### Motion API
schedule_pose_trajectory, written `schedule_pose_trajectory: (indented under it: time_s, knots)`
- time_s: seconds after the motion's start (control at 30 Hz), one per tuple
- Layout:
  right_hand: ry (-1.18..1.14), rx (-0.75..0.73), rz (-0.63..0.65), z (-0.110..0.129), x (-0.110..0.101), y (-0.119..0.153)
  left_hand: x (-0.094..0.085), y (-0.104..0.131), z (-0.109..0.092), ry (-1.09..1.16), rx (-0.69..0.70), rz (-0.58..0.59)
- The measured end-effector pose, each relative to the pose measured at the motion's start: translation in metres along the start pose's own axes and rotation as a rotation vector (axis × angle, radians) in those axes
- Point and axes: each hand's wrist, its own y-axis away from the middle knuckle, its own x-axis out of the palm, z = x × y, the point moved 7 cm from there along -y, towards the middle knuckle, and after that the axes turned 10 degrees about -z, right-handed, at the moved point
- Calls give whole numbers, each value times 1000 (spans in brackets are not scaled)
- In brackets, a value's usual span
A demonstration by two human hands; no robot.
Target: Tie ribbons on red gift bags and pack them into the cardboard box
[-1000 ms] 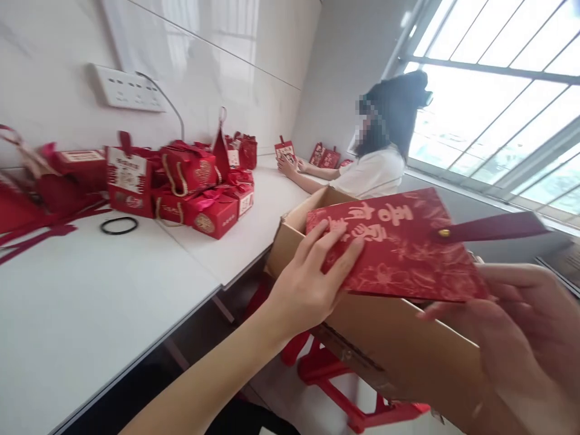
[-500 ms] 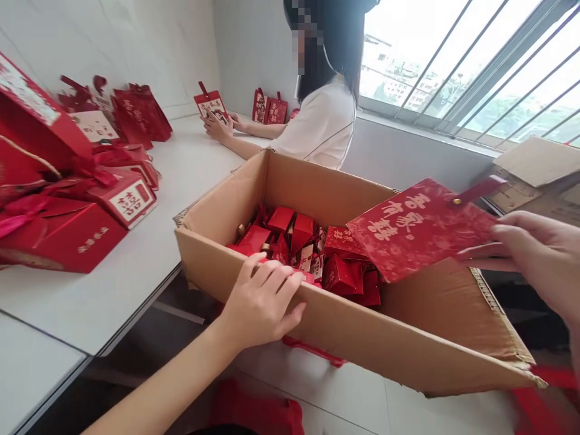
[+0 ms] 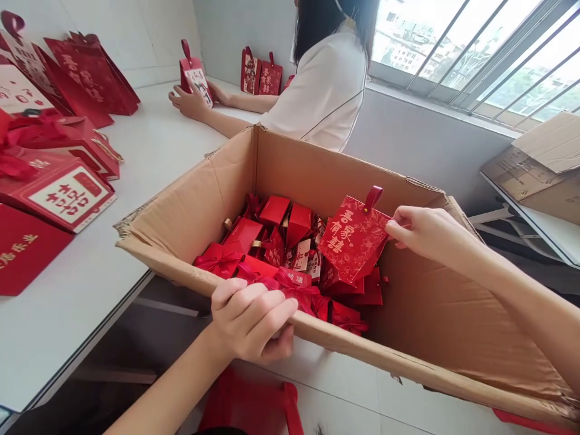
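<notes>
My left hand (image 3: 254, 314) is closed over the near rim of a large open cardboard box (image 3: 362, 344), fingers curled to the inside. With its thumb and fingertips, my right hand (image 3: 414, 226) pinches the right edge of a red gift box (image 3: 356, 241). This gift box has gold characters and a loop strap on top; I hold it tilted inside the cardboard box, over the heap. Below and left of it lie several red gift boxes (image 3: 243, 234), some with ribbon bows (image 3: 222, 260). Whether the held one touches the heap I cannot tell.
On the white table (image 3: 149, 157) at left stand several red gift boxes (image 3: 72, 181). Across the cardboard box a co-worker in a white top (image 3: 326, 90) holds a red gift box (image 3: 197, 81). Another carton (image 3: 539, 163) stands at right. A red stool (image 3: 254, 399) is below.
My right hand has brought the red gift box left and down into the cardboard box. My left hand has curled tighter round the rim. The co-worker's gift box has turned.
</notes>
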Motion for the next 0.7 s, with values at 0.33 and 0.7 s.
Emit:
schedule_pose_trajectory:
  time_s: [0.33,0.7]
  knots:
    - [-449,-334,-401,41,-17,8,-6,-16,4,140,-409,180]
    - [-861,-702,-741,51,-52,58,38,-76,64,359,-792,529]
